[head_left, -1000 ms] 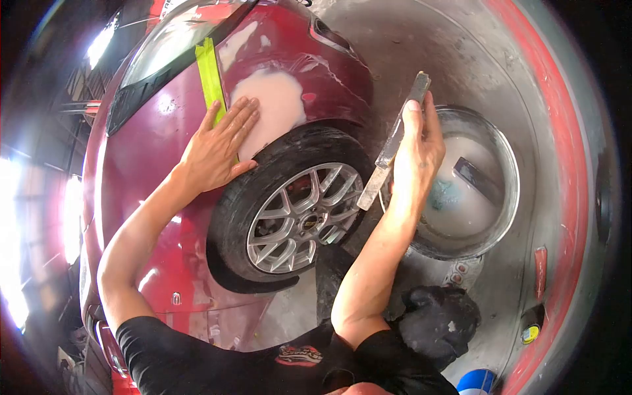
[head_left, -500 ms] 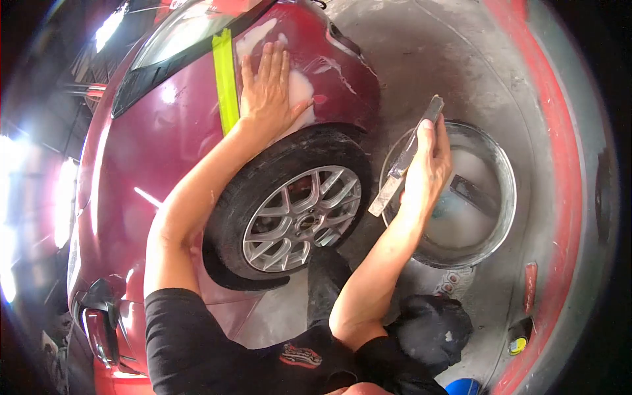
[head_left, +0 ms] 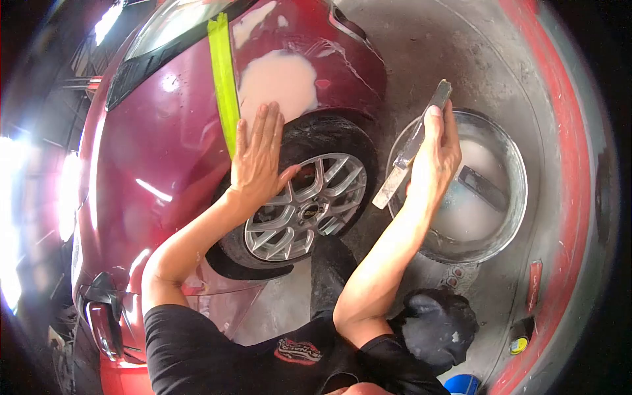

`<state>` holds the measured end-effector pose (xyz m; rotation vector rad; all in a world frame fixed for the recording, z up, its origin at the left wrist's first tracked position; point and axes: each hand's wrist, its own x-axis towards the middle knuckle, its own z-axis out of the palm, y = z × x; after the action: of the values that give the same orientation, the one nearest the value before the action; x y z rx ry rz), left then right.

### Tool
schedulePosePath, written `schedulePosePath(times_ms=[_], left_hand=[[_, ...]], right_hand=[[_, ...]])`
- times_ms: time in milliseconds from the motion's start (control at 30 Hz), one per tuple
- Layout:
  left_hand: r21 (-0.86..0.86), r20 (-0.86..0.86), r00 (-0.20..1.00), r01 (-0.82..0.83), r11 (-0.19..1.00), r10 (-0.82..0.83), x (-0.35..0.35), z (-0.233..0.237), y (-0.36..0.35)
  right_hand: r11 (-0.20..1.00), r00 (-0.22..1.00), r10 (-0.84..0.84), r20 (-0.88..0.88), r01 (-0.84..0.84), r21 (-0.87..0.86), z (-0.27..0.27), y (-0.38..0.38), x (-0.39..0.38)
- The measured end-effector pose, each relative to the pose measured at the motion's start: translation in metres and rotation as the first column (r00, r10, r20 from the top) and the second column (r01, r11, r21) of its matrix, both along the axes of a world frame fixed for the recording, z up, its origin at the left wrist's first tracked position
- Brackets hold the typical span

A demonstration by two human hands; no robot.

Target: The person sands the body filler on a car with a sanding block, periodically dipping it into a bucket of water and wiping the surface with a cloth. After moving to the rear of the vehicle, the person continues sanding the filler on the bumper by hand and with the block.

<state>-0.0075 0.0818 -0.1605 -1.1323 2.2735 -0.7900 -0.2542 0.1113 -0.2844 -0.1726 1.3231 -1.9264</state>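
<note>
My left hand (head_left: 258,161) is flat with its fingers stretched out. Its fingertips lie at the lower edge of a pale, rounded filler patch (head_left: 280,82) on the dark red car panel (head_left: 164,138), and the palm overlaps the tyre (head_left: 359,135) in this view. My right hand (head_left: 436,148) grips a long, narrow sanding block (head_left: 395,185), held at a slant over the near side of a round metal basin (head_left: 525,191). Cloudy water (head_left: 464,220) fills the basin, and a dark rectangular block (head_left: 482,187) lies in it.
Yellow-green tape (head_left: 224,85) runs down the panel left of the patch. Below is the silver wheel rim (head_left: 309,210). On the floor at right lie a red tool (head_left: 534,286) and a black object with a yellow label (head_left: 520,336). A blue lid (head_left: 463,384) shows at the bottom.
My left hand has slid down the panel from the filler patch to its lower edge, uncovering the patch. My right hand still holds the sanding block over the basin. The view has shifted slightly.
</note>
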Motion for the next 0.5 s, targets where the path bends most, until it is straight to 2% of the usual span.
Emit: schedulePosePath(times_ms=[67, 167, 333, 400, 467, 500], left_hand=[[0.051, 0.034, 0.999, 0.017, 0.999, -0.018, -0.002, 0.008, -0.005], [0.153, 0.098, 0.978, 0.167, 0.974, -0.183, -0.019, 0.015, -0.049], [0.191, 0.252, 0.876, 0.371, 0.909, -0.411, -0.062, -0.022, -0.137], [0.203, 0.306, 0.834, 0.414, 0.887, -0.459, -0.071, -0.030, -0.153], [0.261, 0.285, 0.850, 0.377, 0.889, -0.444, -0.070, -0.016, -0.151], [0.292, 0.274, 0.859, 0.355, 0.888, -0.433, -0.066, -0.005, -0.148]], right_hand=[[1.000, 1.000, -0.014, -0.011, 0.014, 0.004, -0.003, 0.001, -0.004], [1.000, 0.998, -0.028, -0.049, 0.028, 0.005, -0.012, 0.001, -0.004], [0.998, 0.996, -0.054, 0.069, 0.055, -0.018, -0.009, 0.002, -0.011], [0.996, 0.995, -0.083, 0.051, 0.085, -0.030, -0.003, 0.000, -0.012], [0.986, 0.989, -0.149, 0.006, 0.149, -0.080, 0.006, -0.005, -0.012], [0.997, 0.993, -0.046, 0.110, 0.053, -0.055, 0.012, 0.001, -0.014]])
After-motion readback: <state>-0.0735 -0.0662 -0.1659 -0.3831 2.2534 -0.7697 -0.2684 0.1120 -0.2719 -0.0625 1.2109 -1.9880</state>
